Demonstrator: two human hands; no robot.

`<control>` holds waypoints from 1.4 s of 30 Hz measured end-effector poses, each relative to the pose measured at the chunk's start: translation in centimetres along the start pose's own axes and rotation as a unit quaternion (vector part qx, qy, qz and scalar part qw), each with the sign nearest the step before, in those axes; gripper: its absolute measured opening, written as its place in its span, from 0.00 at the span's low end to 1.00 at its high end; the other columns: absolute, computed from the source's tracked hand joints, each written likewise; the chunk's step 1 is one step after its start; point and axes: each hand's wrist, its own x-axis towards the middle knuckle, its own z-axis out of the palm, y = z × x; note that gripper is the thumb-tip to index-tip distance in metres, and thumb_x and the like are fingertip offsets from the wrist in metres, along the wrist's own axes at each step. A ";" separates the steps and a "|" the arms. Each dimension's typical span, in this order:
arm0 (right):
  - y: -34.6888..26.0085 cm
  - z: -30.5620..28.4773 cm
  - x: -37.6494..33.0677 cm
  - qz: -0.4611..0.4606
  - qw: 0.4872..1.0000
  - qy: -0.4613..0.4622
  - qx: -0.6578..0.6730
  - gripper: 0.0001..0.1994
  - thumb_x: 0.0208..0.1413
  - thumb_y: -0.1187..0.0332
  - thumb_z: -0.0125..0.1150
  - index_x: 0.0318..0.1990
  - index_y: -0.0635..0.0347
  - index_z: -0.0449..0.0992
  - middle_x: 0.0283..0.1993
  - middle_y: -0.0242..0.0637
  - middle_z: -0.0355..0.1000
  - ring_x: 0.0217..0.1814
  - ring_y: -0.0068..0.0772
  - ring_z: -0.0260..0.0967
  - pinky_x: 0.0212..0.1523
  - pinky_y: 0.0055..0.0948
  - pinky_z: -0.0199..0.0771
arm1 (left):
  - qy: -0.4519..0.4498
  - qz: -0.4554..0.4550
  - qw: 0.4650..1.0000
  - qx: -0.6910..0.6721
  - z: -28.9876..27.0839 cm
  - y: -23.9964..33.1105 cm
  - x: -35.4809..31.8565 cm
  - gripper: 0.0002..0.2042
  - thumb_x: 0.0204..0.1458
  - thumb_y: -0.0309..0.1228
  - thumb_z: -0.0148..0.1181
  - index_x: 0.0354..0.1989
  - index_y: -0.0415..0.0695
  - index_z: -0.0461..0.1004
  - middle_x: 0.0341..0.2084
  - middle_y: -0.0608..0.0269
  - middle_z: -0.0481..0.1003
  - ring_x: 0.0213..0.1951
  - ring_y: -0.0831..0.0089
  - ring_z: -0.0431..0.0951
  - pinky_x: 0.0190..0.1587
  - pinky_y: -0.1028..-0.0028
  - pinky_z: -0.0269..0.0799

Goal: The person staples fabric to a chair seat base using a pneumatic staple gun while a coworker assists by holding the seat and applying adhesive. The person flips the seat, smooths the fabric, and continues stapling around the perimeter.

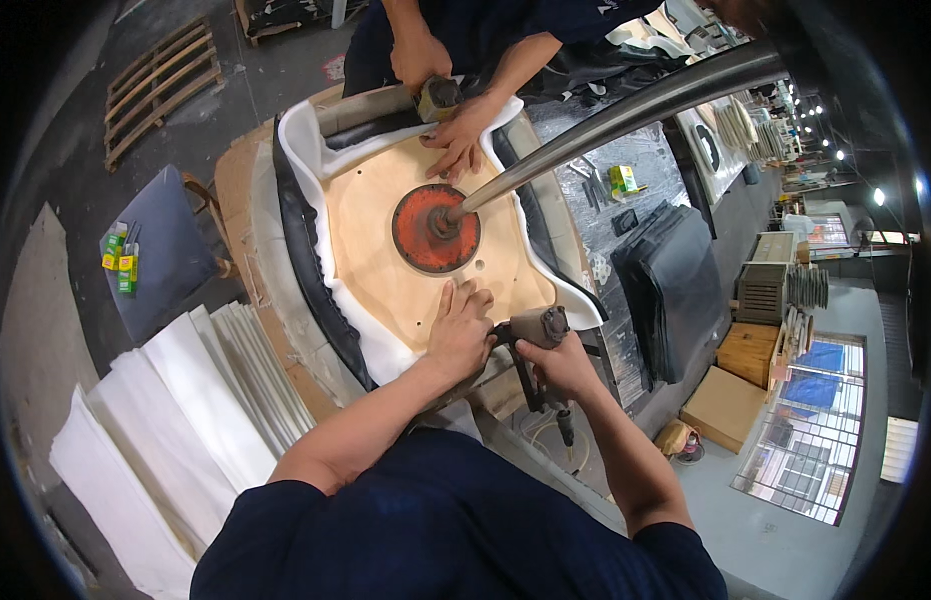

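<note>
A plywood seat panel [371, 215] lies in front of me, with white padding [336, 295] and black covering [298, 230] around its edges. On its middle presses a round red disc [414, 245] at the end of a metal pole [626, 118]. My left hand [460, 335] rests open on the panel's near edge, fingers stretched toward the disc. My right hand [561, 365] grips a pneumatic staple gun [538, 326], its nose beside my left hand at the near edge. Whether the nose touches the panel I cannot tell.
Across the panel, a co-worker holds another staple gun [441, 98], their other hand [461, 140] on the panel. White foam sheets [171, 410] stand at left beside a stool [161, 250] bearing small boxes. At right, black sheets [671, 280] lie on a plastic-covered table [626, 160].
</note>
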 end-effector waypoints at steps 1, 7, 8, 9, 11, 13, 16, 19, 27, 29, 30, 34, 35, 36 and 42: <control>0.6 0.4 -0.1 -0.050 0.999 0.008 -0.003 0.19 0.59 0.64 0.76 0.55 0.61 0.84 0.41 0.35 0.84 0.38 0.29 0.79 0.42 0.34 0.80 | -0.002 -0.006 1.000 -0.011 0.0 0.1 -0.2 0.13 0.54 0.35 0.72 0.42 0.39 0.89 0.66 0.57 0.69 0.79 0.49 0.55 0.83 0.43 0.42; -0.6 1.5 -1.2 -0.002 1.000 -0.014 -0.009 0.18 0.59 0.64 0.74 0.54 0.61 0.84 0.40 0.35 0.83 0.33 0.24 0.78 0.34 0.31 0.77 | 0.001 -0.020 1.000 -0.016 0.4 0.0 -0.1 0.10 0.54 0.35 0.72 0.36 0.42 0.88 0.66 0.58 0.70 0.79 0.48 0.56 0.83 0.40 0.42; -0.9 1.7 -1.3 0.008 1.000 -0.012 -0.010 0.18 0.59 0.64 0.74 0.54 0.61 0.84 0.40 0.36 0.84 0.34 0.24 0.79 0.34 0.31 0.78 | -0.006 -0.021 1.000 -0.012 0.4 0.0 0.0 0.10 0.54 0.35 0.71 0.38 0.41 0.89 0.66 0.58 0.69 0.79 0.48 0.55 0.83 0.41 0.41; -1.3 1.8 -1.0 0.001 1.000 0.000 -0.030 0.16 0.60 0.65 0.73 0.52 0.62 0.84 0.37 0.34 0.82 0.30 0.24 0.77 0.31 0.31 0.76 | -0.014 -0.023 1.000 -0.007 0.3 0.0 0.2 0.11 0.55 0.34 0.71 0.39 0.41 0.89 0.67 0.58 0.69 0.80 0.49 0.54 0.83 0.42 0.41; -1.8 2.1 -0.7 -0.008 0.998 0.022 -0.066 0.12 0.62 0.67 0.71 0.48 0.64 0.83 0.31 0.31 0.78 0.23 0.23 0.73 0.24 0.30 0.72 | -0.022 -0.025 0.999 0.004 0.0 0.3 -0.2 0.11 0.55 0.34 0.70 0.41 0.40 0.89 0.68 0.57 0.68 0.80 0.48 0.53 0.84 0.43 0.40; -1.0 2.5 -0.7 -0.052 0.996 0.044 -0.066 0.11 0.61 0.67 0.71 0.45 0.65 0.83 0.31 0.32 0.78 0.24 0.24 0.74 0.24 0.31 0.72 | -0.015 -0.024 0.999 0.018 -0.6 0.3 -0.8 0.11 0.55 0.33 0.70 0.42 0.41 0.89 0.69 0.57 0.68 0.81 0.46 0.52 0.84 0.42 0.40; -0.1 2.2 -0.3 -0.067 0.996 0.044 -0.047 0.11 0.62 0.69 0.71 0.47 0.65 0.81 0.32 0.31 0.77 0.23 0.23 0.72 0.24 0.30 0.71 | 0.004 -0.017 1.000 0.006 -1.3 0.3 -1.3 0.11 0.55 0.33 0.70 0.42 0.41 0.89 0.70 0.57 0.67 0.81 0.43 0.50 0.84 0.42 0.39; 0.3 2.0 -0.6 -0.058 0.998 0.019 -0.017 0.13 0.62 0.70 0.71 0.50 0.65 0.80 0.33 0.29 0.76 0.22 0.22 0.70 0.23 0.30 0.69 | -0.010 -0.040 0.999 -0.022 -1.3 0.3 -1.5 0.10 0.55 0.33 0.70 0.40 0.42 0.89 0.71 0.58 0.67 0.82 0.45 0.49 0.84 0.41 0.38; -0.2 2.7 -0.8 -0.069 0.984 0.012 -0.163 0.18 0.61 0.62 0.75 0.54 0.63 0.84 0.44 0.43 0.86 0.47 0.41 0.84 0.51 0.41 0.81 | -0.001 -0.049 0.999 -0.020 -0.5 0.1 -1.0 0.10 0.54 0.33 0.70 0.38 0.40 0.88 0.71 0.56 0.67 0.82 0.47 0.49 0.84 0.42 0.38; -1.1 2.9 -0.5 -0.073 0.985 0.004 -0.157 0.18 0.61 0.62 0.75 0.54 0.62 0.85 0.45 0.45 0.86 0.48 0.43 0.83 0.53 0.41 0.80 | 0.011 -0.042 0.999 -0.010 -0.1 -0.1 -1.3 0.10 0.53 0.34 0.72 0.38 0.39 0.87 0.72 0.55 0.67 0.83 0.46 0.49 0.83 0.40 0.38; -1.5 3.0 -0.6 -0.075 0.985 0.000 -0.155 0.18 0.61 0.62 0.76 0.53 0.62 0.85 0.46 0.46 0.86 0.49 0.44 0.83 0.54 0.41 0.80 | 0.019 -0.034 0.999 -0.010 -0.1 -0.4 -1.5 0.11 0.53 0.34 0.73 0.38 0.39 0.86 0.72 0.55 0.67 0.83 0.45 0.48 0.83 0.38 0.39; -1.1 2.6 -0.9 -0.013 0.997 0.015 -0.079 0.15 0.62 0.61 0.76 0.48 0.62 0.85 0.37 0.39 0.84 0.37 0.35 0.82 0.41 0.38 0.79 | 0.040 -0.029 0.999 0.018 -1.1 -0.7 -3.2 0.13 0.53 0.35 0.74 0.43 0.41 0.86 0.74 0.54 0.64 0.83 0.44 0.46 0.83 0.37 0.39; -1.5 2.2 -1.2 0.015 0.998 -0.001 -0.059 0.14 0.62 0.61 0.76 0.47 0.62 0.85 0.34 0.36 0.83 0.33 0.32 0.81 0.37 0.36 0.78 | 0.031 -0.033 0.999 0.014 -1.2 -0.8 -3.3 0.14 0.54 0.36 0.74 0.44 0.42 0.86 0.74 0.55 0.64 0.83 0.43 0.45 0.83 0.38 0.38; -1.8 2.1 -1.4 0.045 0.998 -0.017 -0.040 0.14 0.62 0.61 0.76 0.46 0.62 0.84 0.31 0.34 0.81 0.29 0.29 0.79 0.33 0.35 0.77 | 0.022 -0.037 0.999 0.011 -1.4 -0.9 -3.2 0.14 0.54 0.37 0.74 0.45 0.43 0.86 0.75 0.55 0.63 0.84 0.43 0.43 0.83 0.38 0.37; -0.7 3.3 -1.8 -0.037 0.997 -0.025 -0.062 0.14 0.63 0.62 0.76 0.48 0.62 0.84 0.31 0.34 0.81 0.30 0.27 0.79 0.33 0.34 0.77 | -0.036 -0.083 0.996 -0.011 -1.5 -0.7 -2.5 0.15 0.58 0.38 0.68 0.49 0.42 0.86 0.77 0.55 0.60 0.84 0.43 0.41 0.84 0.40 0.30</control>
